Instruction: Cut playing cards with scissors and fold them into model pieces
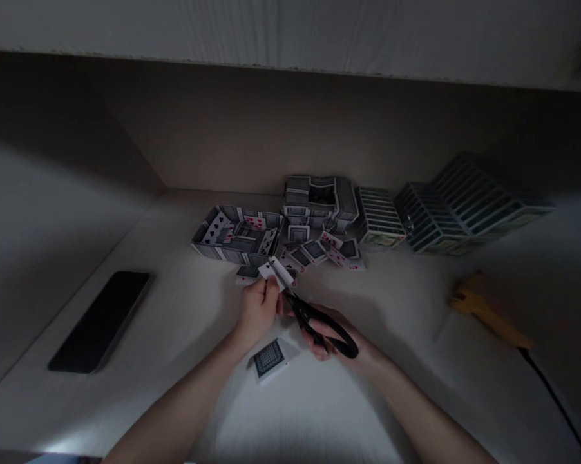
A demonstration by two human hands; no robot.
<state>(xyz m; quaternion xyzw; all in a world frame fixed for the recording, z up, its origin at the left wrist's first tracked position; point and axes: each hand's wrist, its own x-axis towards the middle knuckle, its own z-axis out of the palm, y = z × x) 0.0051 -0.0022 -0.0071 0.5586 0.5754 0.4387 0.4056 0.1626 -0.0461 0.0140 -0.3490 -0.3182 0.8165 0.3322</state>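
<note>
Pinched between the thumb and fingers of my left hand [260,309] is a white playing card [274,272], bent along its length. My right hand [326,332] is wrapped through the handles of black scissors [326,325]. Their blades point up and left and meet the card's right side; whether they are cutting it I cannot tell. Below my hands lies a folded card [270,359], patterned back up. Several folded cards [314,251] are scattered just beyond. Behind the held card sits an open box built of folded cards [237,235].
A larger card structure [319,200] with a square opening stands at the back. Right of it are several striped blocks [380,216]. A phone [100,322] lies at left, a yellow glue gun [491,312] with a black cord at right. An overhead shelf edge [290,67] crosses above.
</note>
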